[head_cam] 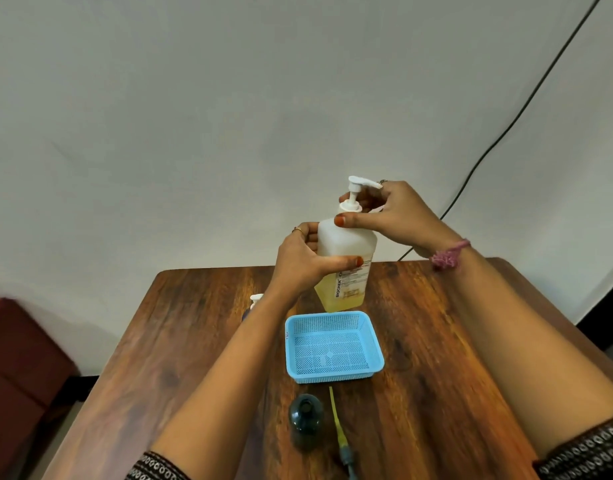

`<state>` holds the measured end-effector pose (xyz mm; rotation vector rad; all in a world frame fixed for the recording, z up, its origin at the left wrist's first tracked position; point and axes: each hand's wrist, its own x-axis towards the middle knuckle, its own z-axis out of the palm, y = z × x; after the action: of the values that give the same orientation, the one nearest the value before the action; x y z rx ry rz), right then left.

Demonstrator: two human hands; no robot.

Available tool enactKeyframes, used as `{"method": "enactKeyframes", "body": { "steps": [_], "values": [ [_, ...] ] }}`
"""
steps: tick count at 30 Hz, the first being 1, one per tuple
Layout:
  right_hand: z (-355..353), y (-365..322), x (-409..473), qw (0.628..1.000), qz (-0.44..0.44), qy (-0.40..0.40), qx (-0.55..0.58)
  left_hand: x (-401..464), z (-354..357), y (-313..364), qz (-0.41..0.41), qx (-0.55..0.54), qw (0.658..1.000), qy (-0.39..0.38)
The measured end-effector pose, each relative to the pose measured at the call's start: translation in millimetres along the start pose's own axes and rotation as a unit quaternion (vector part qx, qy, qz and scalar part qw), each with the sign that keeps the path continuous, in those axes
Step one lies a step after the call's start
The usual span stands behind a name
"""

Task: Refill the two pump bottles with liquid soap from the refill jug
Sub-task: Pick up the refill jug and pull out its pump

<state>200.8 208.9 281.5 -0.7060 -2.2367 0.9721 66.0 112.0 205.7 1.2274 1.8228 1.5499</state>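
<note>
A tall translucent bottle [346, 258] with yellow soap in its lower part and a white pump on top is held above the table, just beyond a blue basket. My left hand [300, 265] grips its body from the left. My right hand [391, 216] is closed around the white pump collar at the neck. A dark pump bottle [305, 420] stands near me with its neck open, and its pump with a yellow tube [339, 427] lies beside it on the right. Another white pump top [256, 300] peeks out behind my left forearm.
The blue perforated basket [332, 372] sits mid-table on the wooden table [436, 375]. A black cable [499, 133] runs down the wall at the right. A dark red seat [17, 358] stands on the floor at the left.
</note>
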Motion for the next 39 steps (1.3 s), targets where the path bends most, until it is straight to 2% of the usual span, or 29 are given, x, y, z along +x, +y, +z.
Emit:
{"method": "enactKeyframes", "body": {
  "steps": [2,4,6,9,11,13,15,17,21,26,31,35,37,39],
  "values": [
    [-8,0,-1,0.995,0.024,-0.068,0.071,-1,0,0,-0.002,-0.004,1.0,0.0],
    [-12,2,-2,0.978,0.056,-0.104,0.174,-1,0,0,-0.004,-0.005,1.0,0.0],
    [-8,2,-4,0.975,0.074,-0.082,0.192,-1,1,0,-0.004,-0.007,1.0,0.004],
    [8,-4,-7,0.994,0.056,0.047,0.079,1,2,-2,-0.001,-0.001,1.0,0.008],
    [13,-5,-9,0.989,0.038,0.101,0.098,2,3,-3,-0.003,-0.005,1.0,0.011],
    [11,-2,-8,0.979,0.049,0.059,0.191,4,2,-4,-0.006,-0.013,1.0,0.015],
    [6,2,-8,0.969,0.067,0.008,0.236,5,1,-5,-0.007,-0.011,1.0,0.017],
    [5,2,-8,0.979,0.067,0.005,0.192,6,0,-5,-0.005,-0.003,1.0,0.016],
    [14,-4,-8,0.996,0.029,0.079,0.021,8,2,-8,-0.003,0.005,1.0,0.01],
    [7,-1,-3,0.987,0.062,0.047,0.138,9,5,-11,-0.014,-0.005,1.0,0.007],
    [11,-1,-5,0.994,0.053,0.091,0.031,10,10,-11,-0.006,0.009,1.0,0.002],
    [3,4,-5,0.983,0.081,0.069,0.147,9,14,-9,-0.007,0.009,1.0,-0.005],
    [2,5,-7,0.985,0.08,0.055,0.142,9,16,-9,-0.006,0.01,1.0,-0.005],
    [5,4,-9,0.991,0.072,0.07,0.089,8,18,-9,-0.003,0.014,1.0,-0.002]
  ]
}}
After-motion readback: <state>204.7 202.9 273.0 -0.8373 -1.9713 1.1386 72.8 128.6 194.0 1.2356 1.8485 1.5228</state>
